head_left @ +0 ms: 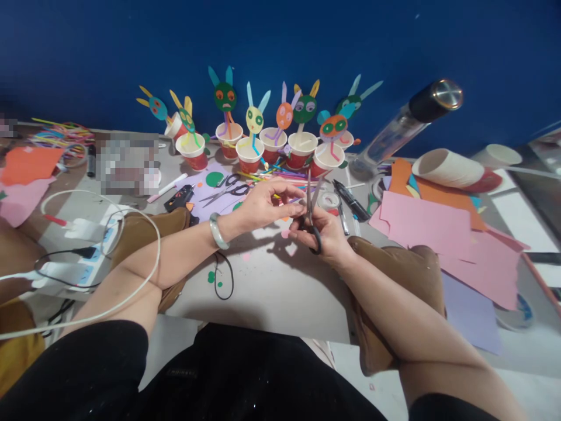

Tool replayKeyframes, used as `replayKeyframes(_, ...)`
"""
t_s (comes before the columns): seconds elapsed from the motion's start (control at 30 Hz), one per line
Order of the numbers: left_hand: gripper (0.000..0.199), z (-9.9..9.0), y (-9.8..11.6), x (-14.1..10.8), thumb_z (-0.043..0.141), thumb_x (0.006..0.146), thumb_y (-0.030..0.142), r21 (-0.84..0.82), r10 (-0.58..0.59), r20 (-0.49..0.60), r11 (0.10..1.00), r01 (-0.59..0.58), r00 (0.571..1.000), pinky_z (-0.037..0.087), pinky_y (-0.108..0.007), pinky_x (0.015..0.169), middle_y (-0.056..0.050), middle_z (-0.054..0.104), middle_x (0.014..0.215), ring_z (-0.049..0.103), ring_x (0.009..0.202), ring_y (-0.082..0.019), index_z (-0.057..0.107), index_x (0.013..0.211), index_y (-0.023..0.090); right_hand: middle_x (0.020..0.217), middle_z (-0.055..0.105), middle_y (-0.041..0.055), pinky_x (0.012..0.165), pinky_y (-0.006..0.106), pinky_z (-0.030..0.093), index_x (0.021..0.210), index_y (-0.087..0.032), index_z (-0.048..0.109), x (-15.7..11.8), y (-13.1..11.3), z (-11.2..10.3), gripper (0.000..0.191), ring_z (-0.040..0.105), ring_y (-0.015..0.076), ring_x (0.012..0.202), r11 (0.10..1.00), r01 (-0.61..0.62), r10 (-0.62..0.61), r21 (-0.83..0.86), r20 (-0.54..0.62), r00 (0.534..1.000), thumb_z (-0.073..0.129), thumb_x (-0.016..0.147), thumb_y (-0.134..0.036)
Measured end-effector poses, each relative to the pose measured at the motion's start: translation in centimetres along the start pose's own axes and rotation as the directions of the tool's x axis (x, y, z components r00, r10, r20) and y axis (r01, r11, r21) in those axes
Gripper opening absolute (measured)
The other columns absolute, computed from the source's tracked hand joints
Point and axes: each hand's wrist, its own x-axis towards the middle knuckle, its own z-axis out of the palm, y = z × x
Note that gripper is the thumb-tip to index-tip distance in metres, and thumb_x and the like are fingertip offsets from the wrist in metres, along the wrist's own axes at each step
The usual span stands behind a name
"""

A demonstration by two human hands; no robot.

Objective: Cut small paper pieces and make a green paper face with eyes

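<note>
My right hand is wrapped round a pair of black-handled scissors, whose blades point up and away from me. My left hand, with a pale bangle at its wrist, is closed in a pinch close beside the blades. A small purplish bit shows near its fingertips, too small to name. Just beyond both hands lie several coloured pipe cleaners and a tape roll. Left of my left hand, another pair of scissors rests on a purple paper sheet.
Several paper cups with paper rabbit-eared faces stand along the blue wall. A clear bottle leans at the right. Pink paper lies beyond a brown cushion. A power strip and a looping white cable are at left.
</note>
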Motion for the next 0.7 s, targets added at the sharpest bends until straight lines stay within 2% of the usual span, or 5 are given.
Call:
replayKeyframes(0.27, 0.017, 0.0, 0.3, 0.0, 0.07, 0.087, 0.03, 0.047, 0.105, -0.041, 0.994, -0.103, 0.994, 0.049, -0.029, 0.08, -0.004, 0.07, 0.082, 0.063, 0.081, -0.014, 0.07, 0.075, 0.018, 0.069, 0.071, -0.0032, 0.057, 0.026, 0.055, 0.092, -0.022, 0.065, -0.2, -0.1, 0.0, 0.05, 0.064, 0.0129, 0.058, 0.998, -0.069, 0.069, -0.015, 0.056, 0.996, 0.1, 0.06, -0.034)
replayKeyframes(0.4, 0.02, -0.2, 0.7, 0.0, 0.068, 0.086, 0.028, 0.113, -0.013, -0.069, 0.993, 0.02, 0.998, 0.044, -0.026, 0.07, -0.001, 0.067, 0.074, 0.057, 0.071, -0.012, 0.065, 0.07, 0.017, 0.069, 0.069, -0.0046, 0.055, 0.024, 0.052, 0.093, -0.023, 0.067, 0.2, 0.1, -0.8, 0.049, 0.063, 0.0116, 0.057, 0.994, -0.036, 0.04, 0.103, -0.034, 0.999, 0.1, 0.058, -0.036)
replayKeyframes(0.53, 0.044, -0.1, 0.6, -0.1, 0.067, 0.089, 0.038, 0.175, -0.162, 0.123, 0.975, 0.139, 0.979, 0.033, -0.025, 0.056, 0.003, 0.05, 0.053, 0.044, 0.055, -0.008, 0.051, 0.054, 0.017, 0.067, 0.066, -0.0067, 0.053, 0.026, 0.053, 0.091, -0.026, 0.066, 1.0, 0.0, -1.5, 0.052, 0.059, 0.0114, 0.053, 0.983, 0.034, 0.004, 0.181, -0.205, 0.979, 0.1, 0.054, -0.039)
replayKeyframes(0.67, 0.012, 0.6, 0.5, -0.4, 0.076, 0.078, 0.025, 0.123, -0.117, 0.126, 0.987, 0.101, 0.985, 0.045, -0.024, 0.065, -0.002, 0.07, 0.081, 0.058, 0.07, -0.011, 0.07, 0.083, 0.016, 0.067, 0.065, -0.007, 0.053, 0.028, 0.053, 0.091, -0.027, 0.064, 1.1, 0.0, -1.4, 0.051, 0.059, 0.0125, 0.053, 0.99, 0.058, -0.019, 0.126, -0.291, 0.956, 0.097, 0.056, -0.042)
replayKeyframes(0.7, 0.016, 0.7, 0.4, -0.5, 0.077, 0.078, 0.023, 0.093, -0.102, 0.11, 0.991, 0.092, 0.989, 0.047, -0.024, 0.068, -0.003, 0.072, 0.087, 0.061, 0.074, -0.011, 0.072, 0.091, 0.016, 0.068, 0.065, -0.0069, 0.054, 0.029, 0.053, 0.093, -0.028, 0.063, 1.1, 0.1, -1.4, 0.05, 0.059, 0.0128, 0.054, 0.993, 0.063, -0.032, 0.099, -0.29, 0.956, 0.097, 0.059, -0.042)
